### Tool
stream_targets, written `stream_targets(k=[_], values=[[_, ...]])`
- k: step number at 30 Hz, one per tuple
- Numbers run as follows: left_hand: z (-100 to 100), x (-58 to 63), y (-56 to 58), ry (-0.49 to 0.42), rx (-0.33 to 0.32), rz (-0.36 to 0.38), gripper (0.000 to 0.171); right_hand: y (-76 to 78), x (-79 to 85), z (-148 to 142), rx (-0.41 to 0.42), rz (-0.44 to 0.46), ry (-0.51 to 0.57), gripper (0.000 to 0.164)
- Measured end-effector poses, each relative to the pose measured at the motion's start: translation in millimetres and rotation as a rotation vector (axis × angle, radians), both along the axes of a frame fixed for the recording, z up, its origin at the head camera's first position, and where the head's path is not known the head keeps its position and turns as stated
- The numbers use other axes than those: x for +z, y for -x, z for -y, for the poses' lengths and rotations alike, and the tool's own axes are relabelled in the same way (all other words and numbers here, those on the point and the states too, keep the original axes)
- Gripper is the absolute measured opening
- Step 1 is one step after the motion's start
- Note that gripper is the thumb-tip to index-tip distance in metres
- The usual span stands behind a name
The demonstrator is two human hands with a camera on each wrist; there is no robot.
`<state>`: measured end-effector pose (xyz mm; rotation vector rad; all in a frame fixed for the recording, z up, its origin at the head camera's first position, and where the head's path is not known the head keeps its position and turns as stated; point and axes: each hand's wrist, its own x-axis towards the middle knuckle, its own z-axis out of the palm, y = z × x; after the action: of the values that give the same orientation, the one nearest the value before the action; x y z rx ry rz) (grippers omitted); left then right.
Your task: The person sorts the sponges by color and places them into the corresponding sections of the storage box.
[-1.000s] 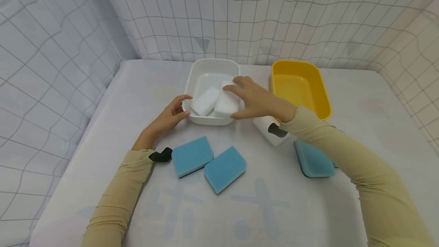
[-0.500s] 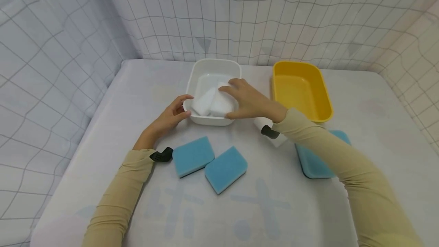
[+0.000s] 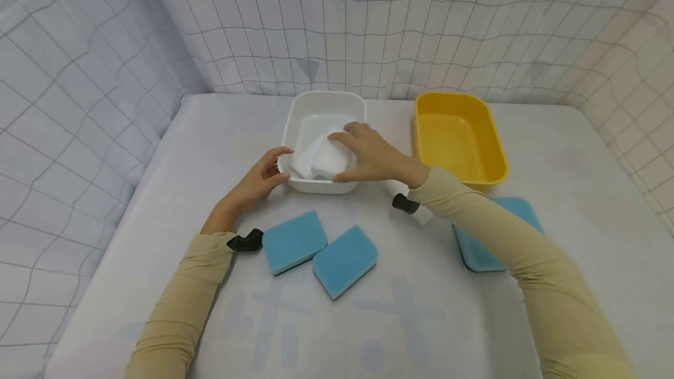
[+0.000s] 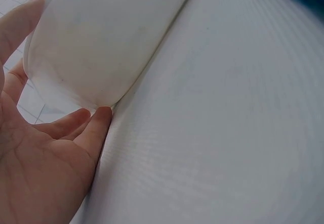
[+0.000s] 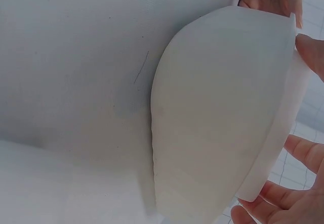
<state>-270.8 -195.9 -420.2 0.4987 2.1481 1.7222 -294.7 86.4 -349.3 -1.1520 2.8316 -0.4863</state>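
Observation:
A white tub (image 3: 325,187) holds two white sponge blocks near its front. My right hand (image 3: 371,154) reaches in over its right side and grips the right-hand white sponge block (image 3: 329,159) between thumb and fingers. In the right wrist view this sponge (image 5: 273,155) shows above the tub's rim. The other white sponge block (image 3: 304,161) lies beside it, partly overlapped. My left hand (image 3: 258,180) holds the tub's front left corner, fingers at the rim and thumb at the front wall. In the left wrist view, fingertips touch the tub's wall (image 4: 101,42) close to the table.
Two blue sponges (image 3: 295,243) (image 3: 345,262) lie in front of the tub. A yellow tub (image 3: 455,139) stands to the right. Below my right wrist lies another white block (image 3: 423,215), partly covered. Blue sponges (image 3: 476,250) lie under my right forearm.
My right hand has shifted left inside the white tub, moving the gripped white sponge block toward and against the other one. My left hand stays at the corner.

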Motion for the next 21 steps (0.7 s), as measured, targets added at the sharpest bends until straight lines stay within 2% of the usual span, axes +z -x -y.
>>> stream_targets(k=[12,21], values=[[0.2,-0.7,0.5,0.004,0.002,-0.008,0.051,3.7,-1.8,2.4,0.015,-0.006,0.000,0.079],[-0.9,-0.6,-0.2,0.003,0.007,-0.001,0.051,3.0,-5.3,3.1,0.010,0.033,0.019,0.078]])
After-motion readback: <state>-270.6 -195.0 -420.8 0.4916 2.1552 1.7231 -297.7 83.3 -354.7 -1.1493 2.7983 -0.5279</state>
